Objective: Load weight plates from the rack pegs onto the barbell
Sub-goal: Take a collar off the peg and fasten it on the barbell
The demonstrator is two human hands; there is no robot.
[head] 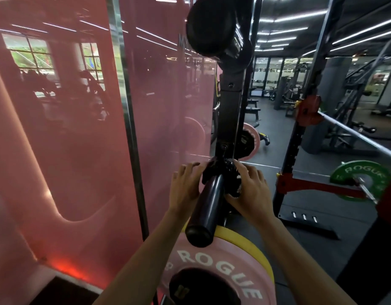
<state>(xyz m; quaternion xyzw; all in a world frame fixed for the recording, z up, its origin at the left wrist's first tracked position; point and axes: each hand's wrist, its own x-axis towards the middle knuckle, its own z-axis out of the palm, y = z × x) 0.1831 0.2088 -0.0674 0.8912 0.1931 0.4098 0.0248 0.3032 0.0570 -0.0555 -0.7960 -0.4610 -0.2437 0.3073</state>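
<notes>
Weight plate (pixel 221 183), small and black, sits mid-frame on the black rack peg (pixel 206 208). Left hand (pixel 185 183) and right hand (pixel 248 186) curl fingers around its rim. Probably stiff, dense, light enough; grip opposite edges.

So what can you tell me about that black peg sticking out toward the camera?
The black peg is a smooth, slightly glossy round bar, metal by the look of it, with a rounded end. It juts from the dark rack upright toward the viewer, sloping downward in the picture. At its base sits a small black plate, gripped by the left hand and right hand.
</notes>
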